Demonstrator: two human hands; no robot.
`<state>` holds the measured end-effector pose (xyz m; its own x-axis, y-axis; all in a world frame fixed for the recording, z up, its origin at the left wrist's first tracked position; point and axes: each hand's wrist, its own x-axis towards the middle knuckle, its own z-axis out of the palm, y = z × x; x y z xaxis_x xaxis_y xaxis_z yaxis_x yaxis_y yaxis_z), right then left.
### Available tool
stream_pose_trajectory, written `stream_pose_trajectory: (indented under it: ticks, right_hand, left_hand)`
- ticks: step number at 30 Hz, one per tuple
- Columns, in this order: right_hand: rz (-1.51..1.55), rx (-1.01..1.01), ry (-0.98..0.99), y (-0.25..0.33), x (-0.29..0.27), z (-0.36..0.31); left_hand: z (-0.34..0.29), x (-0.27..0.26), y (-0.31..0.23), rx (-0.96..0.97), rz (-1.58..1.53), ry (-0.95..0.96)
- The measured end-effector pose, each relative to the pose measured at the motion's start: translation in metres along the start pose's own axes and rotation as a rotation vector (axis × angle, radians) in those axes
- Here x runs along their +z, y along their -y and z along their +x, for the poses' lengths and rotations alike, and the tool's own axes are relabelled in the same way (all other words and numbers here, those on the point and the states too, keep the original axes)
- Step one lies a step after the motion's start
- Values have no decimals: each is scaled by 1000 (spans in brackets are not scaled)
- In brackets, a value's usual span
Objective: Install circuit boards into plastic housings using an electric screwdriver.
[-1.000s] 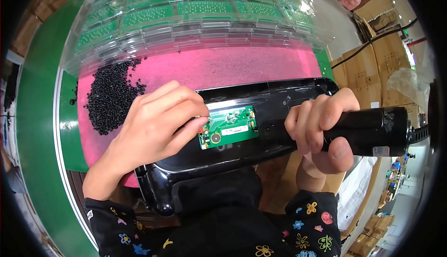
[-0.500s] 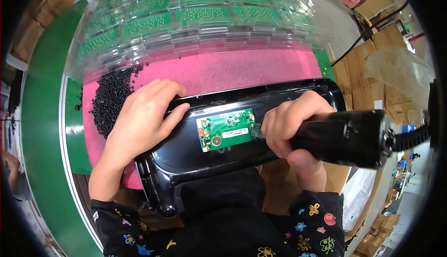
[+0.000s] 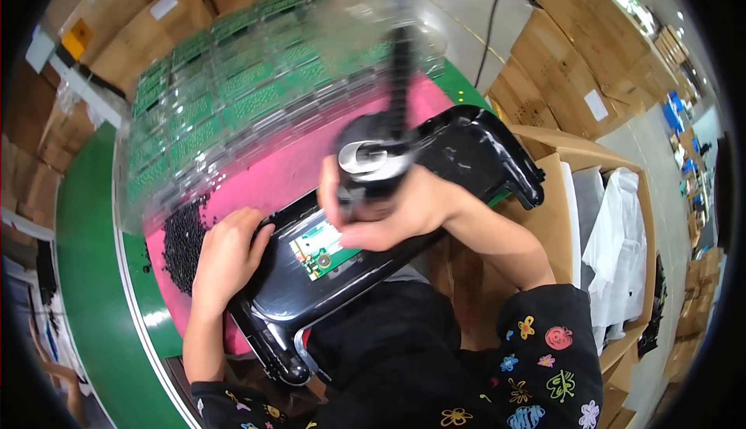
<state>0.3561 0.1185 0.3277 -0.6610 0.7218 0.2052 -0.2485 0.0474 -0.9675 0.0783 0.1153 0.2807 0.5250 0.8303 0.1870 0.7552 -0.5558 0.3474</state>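
My right hand (image 3: 416,207) is wrapped round a black electric screwdriver (image 3: 369,153), which stands nearly upright with its corrugated cable rising away from me; the tool is blurred. Hand and driver cover part of a green circuit board (image 3: 317,262) lying inside a long black plastic housing (image 3: 466,153). The driver's tip is hidden, so I cannot tell whether it touches the board. At the housing's far left edge, my left hand (image 3: 231,254) grips the rim, thumb on the inner side.
A heap of small black parts (image 3: 183,246) lies on the pink mat (image 3: 256,180), left of my left hand. Beyond stand clear plastic trays of green boards (image 3: 225,95). An open carton with white wrapping (image 3: 618,250) stands at right; more cartons (image 3: 575,79) are behind it.
The screwdriver has swung from lying sideways to upright, with my right hand turning over the board. The housing appears tilted, its right end farther away, as the whole view has shifted.
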Motion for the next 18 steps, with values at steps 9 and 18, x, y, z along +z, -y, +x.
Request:
stream_pose_trajectory:
  ticks: [9,18]
  right_hand:
    - [279,52,-693,0,-3,21]
    - [-379,-259,-887,81,-64,-44]
  left_hand:
    - [-19,-4,-27,-72,95,102]
    - [-97,-29,-55,-143,-84,-218]
